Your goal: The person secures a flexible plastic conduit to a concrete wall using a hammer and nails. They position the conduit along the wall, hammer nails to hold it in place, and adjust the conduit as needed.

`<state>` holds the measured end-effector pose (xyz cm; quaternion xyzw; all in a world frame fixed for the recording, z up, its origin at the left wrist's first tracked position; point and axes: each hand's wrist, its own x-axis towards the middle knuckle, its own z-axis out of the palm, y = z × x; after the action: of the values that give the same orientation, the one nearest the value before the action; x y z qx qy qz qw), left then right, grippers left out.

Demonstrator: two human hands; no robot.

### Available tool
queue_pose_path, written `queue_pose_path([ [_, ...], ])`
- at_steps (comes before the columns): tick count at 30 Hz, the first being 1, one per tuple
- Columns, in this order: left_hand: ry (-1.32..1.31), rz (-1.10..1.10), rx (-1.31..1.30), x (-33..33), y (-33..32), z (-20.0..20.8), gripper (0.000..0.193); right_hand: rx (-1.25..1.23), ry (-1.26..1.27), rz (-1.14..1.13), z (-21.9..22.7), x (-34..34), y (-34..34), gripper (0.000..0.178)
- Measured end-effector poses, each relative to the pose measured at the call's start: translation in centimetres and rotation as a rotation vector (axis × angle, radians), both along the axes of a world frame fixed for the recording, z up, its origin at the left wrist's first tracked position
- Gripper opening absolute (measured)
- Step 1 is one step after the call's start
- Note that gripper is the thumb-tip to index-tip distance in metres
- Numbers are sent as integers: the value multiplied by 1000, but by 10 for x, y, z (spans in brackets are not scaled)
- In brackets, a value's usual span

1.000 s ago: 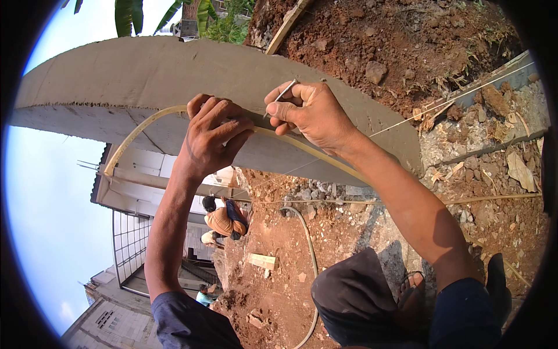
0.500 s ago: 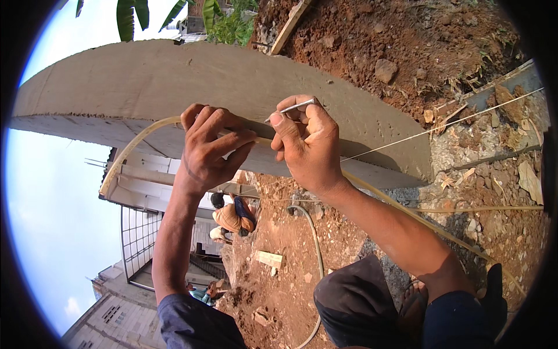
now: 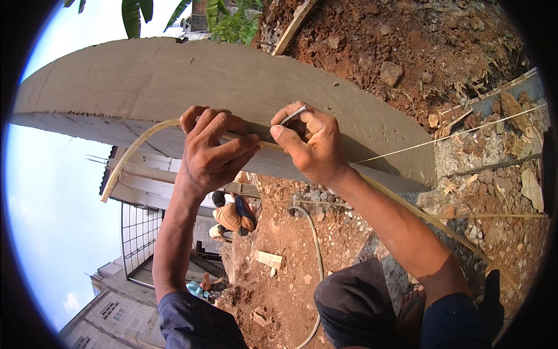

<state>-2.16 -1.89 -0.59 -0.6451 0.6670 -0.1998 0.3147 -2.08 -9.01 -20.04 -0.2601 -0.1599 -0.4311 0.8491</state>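
A yellowish clear plastic hose [image 3: 135,142] runs along the edge of a smooth grey concrete column [image 3: 145,75]. My left hand [image 3: 212,148] grips the hose and presses it to that edge, with one end of the hose curving free to the left. Close by on the right, my right hand [image 3: 314,145] pinches a metal nail [image 3: 293,114] between thumb and curled fingers, over the column's face. The hose passes behind my right hand, and its long part slants down past my right forearm. The nail's lower end is hidden by my fingers.
A taut white string [image 3: 459,132] stretches from the column to the right. Red soil with rocks [image 3: 391,73] lies at the upper right. Below are a crouching person [image 3: 235,214], a wooden offcut [image 3: 269,259] and another hose [image 3: 317,244]. A second person is partly visible lower down.
My right hand has turned, so the nail now points more steeply up and its tip no longer shows. The left hand stays on the hose. The view has shifted slightly.
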Motion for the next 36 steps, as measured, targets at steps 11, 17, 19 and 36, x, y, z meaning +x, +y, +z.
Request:
queue_pose_path([
  [11,-14,-7,-13,-1,-1,-2,24,13,-42,127,2,7,0,14],
  [17,-11,44,-29,-5,-4,-4,24,1,-39,319,3,6,-10,14],
  [19,-14,62,-29,-6,-6,-4,25,15,-60,343,3,8,-10,13],
  [36,-46,53,-30,-4,-2,-6,25,-43,-26,289,3,8,-10,7],
])
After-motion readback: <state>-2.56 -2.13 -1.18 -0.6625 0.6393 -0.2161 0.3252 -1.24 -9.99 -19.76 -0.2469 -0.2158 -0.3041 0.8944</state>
